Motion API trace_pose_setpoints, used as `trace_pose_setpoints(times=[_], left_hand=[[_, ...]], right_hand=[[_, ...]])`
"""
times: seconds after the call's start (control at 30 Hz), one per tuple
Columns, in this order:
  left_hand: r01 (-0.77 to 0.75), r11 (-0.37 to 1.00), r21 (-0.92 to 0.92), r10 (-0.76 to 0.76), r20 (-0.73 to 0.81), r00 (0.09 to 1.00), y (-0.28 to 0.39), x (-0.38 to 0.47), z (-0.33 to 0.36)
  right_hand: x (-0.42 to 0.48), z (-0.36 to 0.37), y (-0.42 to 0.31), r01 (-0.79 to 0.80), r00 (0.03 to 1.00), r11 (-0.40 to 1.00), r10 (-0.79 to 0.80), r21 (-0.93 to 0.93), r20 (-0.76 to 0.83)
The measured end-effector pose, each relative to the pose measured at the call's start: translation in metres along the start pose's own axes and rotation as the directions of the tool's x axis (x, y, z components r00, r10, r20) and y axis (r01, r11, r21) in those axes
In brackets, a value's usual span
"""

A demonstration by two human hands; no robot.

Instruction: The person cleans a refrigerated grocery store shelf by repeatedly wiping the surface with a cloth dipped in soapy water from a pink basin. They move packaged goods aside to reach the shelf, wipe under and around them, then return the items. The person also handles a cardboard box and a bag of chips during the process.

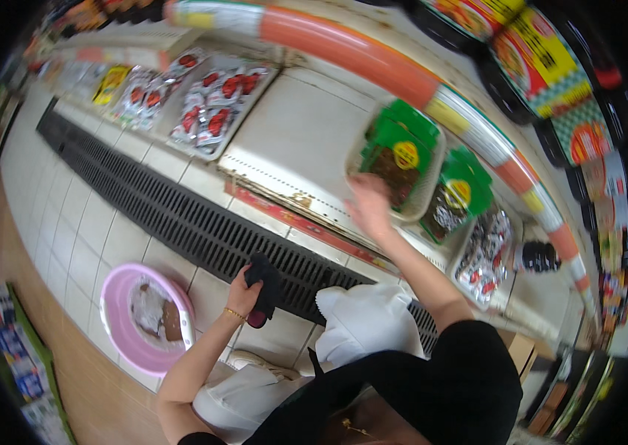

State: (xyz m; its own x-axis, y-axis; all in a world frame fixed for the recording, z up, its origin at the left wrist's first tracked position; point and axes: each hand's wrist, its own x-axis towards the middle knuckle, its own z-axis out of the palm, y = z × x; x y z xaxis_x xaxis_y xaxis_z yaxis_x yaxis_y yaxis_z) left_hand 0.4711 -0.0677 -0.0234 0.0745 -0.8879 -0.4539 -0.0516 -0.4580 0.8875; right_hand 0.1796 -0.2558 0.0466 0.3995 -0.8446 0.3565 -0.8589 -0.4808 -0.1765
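My left hand (245,289) grips a dark cloth (265,283) above the floor grate. My right hand (370,206) is at the near left rim of a white plastic basket (417,216); it is blurred, and I cannot tell whether its fingers grip the rim. Inside that basket sits a green package (400,125) with a yellow label and brown contents. The bottom shelf board (297,130) extends to the left of the basket. On the floor at left stands a pink plastic basin (119,328) holding brownish water with white foam (147,306).
A tray of red-and-silver packets (216,111) sits farther left on the shelf. Another green package (458,192) and a tray of silver packets (481,261) lie to the right. The black floor grate (180,194) runs along the shelf foot. A striped shelf edge (347,50) overhangs the bottom shelf.
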Motion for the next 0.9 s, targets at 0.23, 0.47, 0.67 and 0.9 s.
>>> trace_pose_setpoints(times=[0.23,0.47,0.67,0.9], left_hand=[[0.076,0.968,-0.238,-0.083,-0.017,0.996,0.005,-0.013,0.006],[0.141,0.959,-0.245,-0.153,-0.029,0.988,0.005,-0.011,0.012],[0.145,0.947,-0.288,-0.156,-0.017,0.988,-0.008,-0.011,0.017],[0.145,0.950,-0.276,-0.167,-0.059,0.984,-0.011,-0.007,0.011]], right_hand=[[-0.031,-0.006,0.052,-0.057,0.979,0.981,0.091,-0.186,0.184],[-0.032,0.013,0.061,0.045,0.974,0.996,-0.027,-0.074,0.224],[-0.027,0.013,0.054,0.078,0.986,0.996,-0.071,-0.038,0.151],[-0.019,0.028,0.025,0.089,0.981,0.995,-0.095,0.044,0.171]])
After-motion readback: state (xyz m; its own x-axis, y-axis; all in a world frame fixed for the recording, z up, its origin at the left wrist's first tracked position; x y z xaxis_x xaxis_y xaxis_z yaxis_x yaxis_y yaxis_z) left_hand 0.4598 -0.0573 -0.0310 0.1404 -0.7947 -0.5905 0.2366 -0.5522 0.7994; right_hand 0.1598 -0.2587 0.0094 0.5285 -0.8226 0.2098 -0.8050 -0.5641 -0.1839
